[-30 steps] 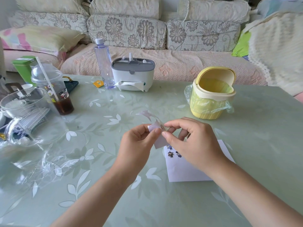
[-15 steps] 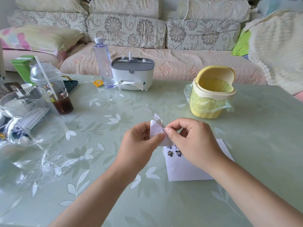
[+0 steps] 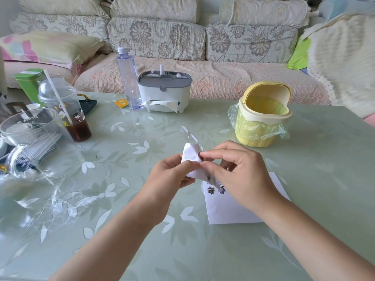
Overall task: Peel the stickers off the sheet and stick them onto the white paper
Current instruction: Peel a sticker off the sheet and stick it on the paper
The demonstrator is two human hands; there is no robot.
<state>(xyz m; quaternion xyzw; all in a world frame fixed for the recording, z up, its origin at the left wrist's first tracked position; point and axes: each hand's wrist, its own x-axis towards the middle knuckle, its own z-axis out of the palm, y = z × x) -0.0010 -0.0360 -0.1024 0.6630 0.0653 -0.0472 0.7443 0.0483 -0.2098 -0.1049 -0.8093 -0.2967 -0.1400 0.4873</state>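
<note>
Both hands hover over the table [image 3: 142, 250], just above the far left corner of the paper [image 3: 233, 209], same spot as a second ago. The left hand [image 3: 168, 179] grips the sheet [image 3: 190, 156] from the left, thumb across its lower part and fingers curled behind. A second ago the sheet sits low between the two thumbs and barely shows. Half a second ago it stands up. Now its white face is turned well into view, with pale oval patches on it.

The right hand [image 3: 245, 175] is in at the sheet's right edge, thumb and forefinger closed together on a small dark sticker [image 3: 200, 154], the other fingers loosely bent. That dark speck is new; neither earlier frame shows it at the fingertips. A clear curl of film [image 3: 189, 134] rises from the top of the sheet, narrower to the eye than a second ago.

Below the right thumb there's a blurred dark smear against the sheet's lower corner, and I cannot tell what it is. On the paper two stickers [image 3: 211, 190] show side by side near the top left corner. Earlier a third sits above them, and now the sheet covers that spot.

The paper lies flat and has not shifted. The bin [image 3: 261, 118], tissue box [image 3: 164, 92], bottle [image 3: 129, 78] and cup [image 3: 67, 110] stand where they were.
</note>
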